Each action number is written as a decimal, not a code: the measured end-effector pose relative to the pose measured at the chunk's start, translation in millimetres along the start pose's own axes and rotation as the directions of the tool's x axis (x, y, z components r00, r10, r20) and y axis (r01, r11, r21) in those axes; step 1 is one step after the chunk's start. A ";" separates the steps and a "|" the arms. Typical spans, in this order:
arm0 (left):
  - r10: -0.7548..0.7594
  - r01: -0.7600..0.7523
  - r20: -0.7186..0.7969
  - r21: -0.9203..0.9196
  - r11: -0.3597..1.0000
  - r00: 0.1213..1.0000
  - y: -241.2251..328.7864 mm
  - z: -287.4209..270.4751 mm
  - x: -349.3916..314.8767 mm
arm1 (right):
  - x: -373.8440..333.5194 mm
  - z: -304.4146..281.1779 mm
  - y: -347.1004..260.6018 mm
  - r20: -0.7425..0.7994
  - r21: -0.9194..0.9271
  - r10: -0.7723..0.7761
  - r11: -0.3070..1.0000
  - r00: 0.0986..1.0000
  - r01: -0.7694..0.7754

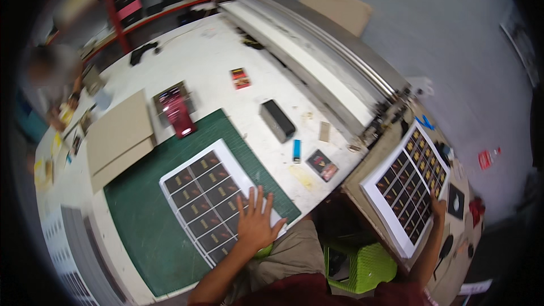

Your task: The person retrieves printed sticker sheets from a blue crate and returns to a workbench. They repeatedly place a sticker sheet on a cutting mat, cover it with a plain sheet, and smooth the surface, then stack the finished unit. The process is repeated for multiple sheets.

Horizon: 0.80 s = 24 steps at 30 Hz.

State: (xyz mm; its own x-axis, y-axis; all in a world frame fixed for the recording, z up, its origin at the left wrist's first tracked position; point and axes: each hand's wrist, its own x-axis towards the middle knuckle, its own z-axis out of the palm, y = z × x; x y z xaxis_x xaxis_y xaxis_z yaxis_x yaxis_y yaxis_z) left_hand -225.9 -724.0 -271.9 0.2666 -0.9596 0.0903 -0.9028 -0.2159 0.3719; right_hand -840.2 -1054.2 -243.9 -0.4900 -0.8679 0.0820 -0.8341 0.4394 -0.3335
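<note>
My left hand (258, 221) lies flat with its fingers spread on the right edge of a white sheet printed with dark cards (205, 192). This sheet rests on a green cutting mat (136, 232). Off to the right, my right hand (438, 207) grips the near right edge of a stack of printed sheets (405, 192), its thumb on top and its other fingers mostly hidden. Dark cards with small gold marks fill the top sheet. That stack sits on a side table, its white border showing along the left.
Brown cardboard (122, 136), a glossy dark-red object (178, 114), a black-topped block (277, 120), a blue lighter (297, 151) and a small dark pack (322, 164) lie on the white table. A long roller machine (317, 56) borders it. A green plastic stool (368, 269) stands below; another person (51, 90) is at far left.
</note>
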 end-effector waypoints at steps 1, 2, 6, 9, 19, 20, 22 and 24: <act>-0.006 0.006 0.005 0.002 1.000 1.000 -0.8 -2.8 -2.5 | -9.4 -3.7 -4.4 0.004 0.090 -0.031 0.996 1.000 0.031; -0.001 0.001 0.015 0.007 1.000 1.000 -0.7 -3.2 -3.6 | -15.8 -4.5 -6.3 0.005 0.179 -0.069 0.982 0.998 0.067; 0.008 -0.009 0.030 0.036 0.999 1.000 1.5 -6.6 -2.2 | -49.0 -16.1 -22.1 -0.270 0.043 -0.123 0.989 0.955 0.140; 0.023 -0.025 0.047 0.046 0.999 0.999 1.3 -4.8 -0.3 | -41.6 -11.8 -4.9 -0.298 0.015 -0.072 0.997 0.952 0.080; 0.003 -0.008 0.077 0.059 0.998 0.997 9.2 -7.9 5.3 | -50.7 -3.2 -23.3 -0.517 -0.032 -0.201 0.976 0.832 0.216; 0.006 -0.012 0.089 0.064 0.998 0.996 9.2 -7.1 6.1 | -52.9 -4.1 -29.1 -0.555 -0.088 -0.267 0.961 0.788 0.264; 0.006 -0.014 0.110 0.074 0.997 0.994 8.8 -5.8 7.5 | -53.0 -12.6 -30.0 -0.564 -0.020 -0.320 0.927 0.761 0.375; 0.007 -0.018 0.134 0.081 0.997 0.991 7.3 -6.2 8.2 | -46.9 -30.4 -28.0 -0.520 0.233 -0.307 0.847 0.797 0.478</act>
State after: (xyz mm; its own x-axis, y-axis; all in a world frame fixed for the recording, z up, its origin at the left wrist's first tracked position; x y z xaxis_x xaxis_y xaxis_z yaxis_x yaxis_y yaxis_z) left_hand -228.2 -732.4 -262.6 0.2130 -0.9765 -0.0322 -0.9317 -0.2129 0.2943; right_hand -801.5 -1018.8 -209.8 -0.2665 -0.7061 0.6561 -0.8816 -0.0966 -0.4621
